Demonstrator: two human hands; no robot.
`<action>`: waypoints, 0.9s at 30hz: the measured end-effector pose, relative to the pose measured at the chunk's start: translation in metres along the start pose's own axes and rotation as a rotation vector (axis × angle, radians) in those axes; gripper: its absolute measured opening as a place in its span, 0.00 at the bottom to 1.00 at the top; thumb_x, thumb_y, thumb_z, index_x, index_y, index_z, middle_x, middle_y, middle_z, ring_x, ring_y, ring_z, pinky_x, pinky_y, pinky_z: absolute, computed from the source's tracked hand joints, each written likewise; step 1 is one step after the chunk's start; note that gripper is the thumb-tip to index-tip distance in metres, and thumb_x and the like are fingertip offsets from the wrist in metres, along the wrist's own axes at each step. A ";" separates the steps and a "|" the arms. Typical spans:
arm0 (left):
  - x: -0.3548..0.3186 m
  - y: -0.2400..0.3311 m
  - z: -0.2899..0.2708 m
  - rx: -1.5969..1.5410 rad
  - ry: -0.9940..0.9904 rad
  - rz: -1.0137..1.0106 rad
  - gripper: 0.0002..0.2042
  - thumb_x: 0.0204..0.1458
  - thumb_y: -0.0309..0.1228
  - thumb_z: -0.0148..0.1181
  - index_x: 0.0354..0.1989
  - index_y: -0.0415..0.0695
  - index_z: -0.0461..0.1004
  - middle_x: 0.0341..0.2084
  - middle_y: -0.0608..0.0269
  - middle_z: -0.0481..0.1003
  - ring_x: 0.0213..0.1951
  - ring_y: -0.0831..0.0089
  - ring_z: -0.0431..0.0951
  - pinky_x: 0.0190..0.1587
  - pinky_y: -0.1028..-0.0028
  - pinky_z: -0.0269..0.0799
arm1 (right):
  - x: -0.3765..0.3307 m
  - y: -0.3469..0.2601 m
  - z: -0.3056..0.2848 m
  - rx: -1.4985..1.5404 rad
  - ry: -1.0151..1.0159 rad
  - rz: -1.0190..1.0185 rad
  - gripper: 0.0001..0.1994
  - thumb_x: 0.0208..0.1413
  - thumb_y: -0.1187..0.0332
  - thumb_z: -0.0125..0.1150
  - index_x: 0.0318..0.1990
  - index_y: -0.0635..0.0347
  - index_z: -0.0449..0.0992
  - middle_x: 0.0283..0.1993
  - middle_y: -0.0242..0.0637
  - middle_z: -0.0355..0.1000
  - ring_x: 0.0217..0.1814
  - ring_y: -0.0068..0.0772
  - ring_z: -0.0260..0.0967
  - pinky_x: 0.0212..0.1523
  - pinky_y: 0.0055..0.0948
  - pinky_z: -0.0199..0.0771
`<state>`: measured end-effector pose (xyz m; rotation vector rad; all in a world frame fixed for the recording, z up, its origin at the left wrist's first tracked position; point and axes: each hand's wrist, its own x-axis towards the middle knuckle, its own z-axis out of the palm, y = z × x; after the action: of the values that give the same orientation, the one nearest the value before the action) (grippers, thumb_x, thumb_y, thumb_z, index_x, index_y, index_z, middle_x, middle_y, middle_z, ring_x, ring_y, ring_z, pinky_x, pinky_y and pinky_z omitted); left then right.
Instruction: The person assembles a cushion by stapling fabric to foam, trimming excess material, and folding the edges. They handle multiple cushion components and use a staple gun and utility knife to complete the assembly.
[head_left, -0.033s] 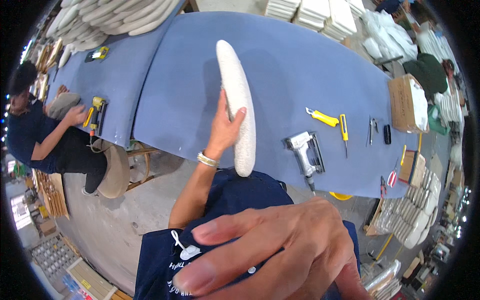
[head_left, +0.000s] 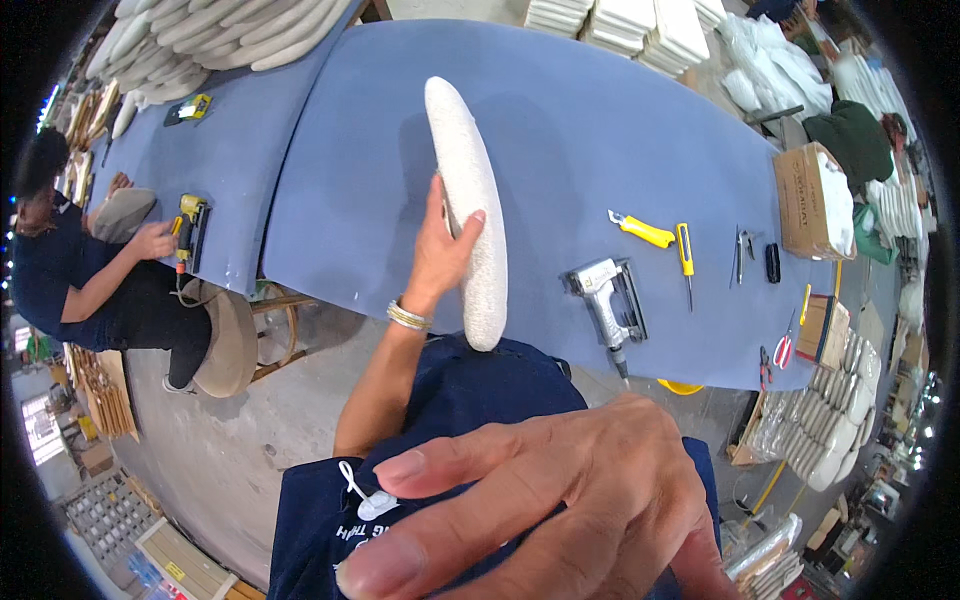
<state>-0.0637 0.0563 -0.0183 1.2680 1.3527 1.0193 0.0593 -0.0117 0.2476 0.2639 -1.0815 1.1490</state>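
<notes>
My left hand (head_left: 440,250) grips a long, curved off-white padded cushion (head_left: 472,200) with a nubby fabric cover. The cushion is seen nearly edge-on, upright over the front of the blue table (head_left: 350,130), its lower end close to my dark shirt. The thumb lies on the near face and the fingers reach around behind. Very close and large in the lower middle is my right hand (head_left: 590,480), its fingers apart and bent a little, with nothing seen in them. It is apart from the cushion. A silver staple gun (head_left: 605,300) with a hose lies on the table to the right.
Right of the staple gun lie a yellow utility knife (head_left: 642,230), a yellow screwdriver (head_left: 685,255) and red-handled scissors (head_left: 783,350). A cardboard box (head_left: 805,205) stands at the right edge. Cushions (head_left: 220,40) are piled far left. A co-worker (head_left: 90,250) sits at left near a yellow staple gun (head_left: 190,230).
The view has shifted very slightly. At left, the co-worker's hand has come closer to the yellow staple gun. My grip on the cushion is the same.
</notes>
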 end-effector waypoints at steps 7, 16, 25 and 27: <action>0.085 0.014 -0.020 0.118 -0.008 -0.127 0.33 0.57 0.36 0.67 0.64 0.29 0.60 0.52 0.34 0.77 0.58 0.44 0.78 0.57 0.60 0.76 | -0.019 0.027 0.024 -0.024 0.250 -0.394 0.43 0.63 0.32 0.49 0.66 0.67 0.69 0.53 0.85 0.68 0.55 0.79 0.73 0.50 0.75 0.73; 0.132 0.036 -0.032 0.597 -0.066 -0.062 0.38 0.54 0.38 0.63 0.69 0.30 0.53 0.53 0.27 0.74 0.54 0.35 0.77 0.60 0.51 0.71 | -0.036 -0.066 -0.140 -0.243 0.060 0.181 0.46 0.67 0.32 0.37 0.72 0.73 0.58 0.71 0.60 0.61 0.72 0.57 0.62 0.74 0.58 0.52; -0.004 0.119 0.013 1.072 -0.579 0.225 0.42 0.54 0.35 0.63 0.74 0.35 0.48 0.59 0.35 0.72 0.38 0.38 0.82 0.44 0.50 0.80 | -0.119 0.005 -0.264 -1.016 0.713 0.557 0.33 0.75 0.46 0.34 0.64 0.72 0.69 0.68 0.52 0.68 0.72 0.47 0.64 0.74 0.45 0.57; -0.019 0.075 0.030 1.084 -0.714 0.113 0.43 0.54 0.35 0.64 0.74 0.36 0.46 0.61 0.36 0.70 0.40 0.39 0.82 0.44 0.49 0.79 | -0.151 0.036 -0.287 -0.937 0.819 0.664 0.35 0.74 0.43 0.34 0.63 0.71 0.71 0.66 0.52 0.69 0.66 0.46 0.69 0.71 0.44 0.63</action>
<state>-0.0215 0.0437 0.0524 2.2185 1.2383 -0.2534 0.1886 0.1037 -0.0291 -1.2759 -0.8432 1.0188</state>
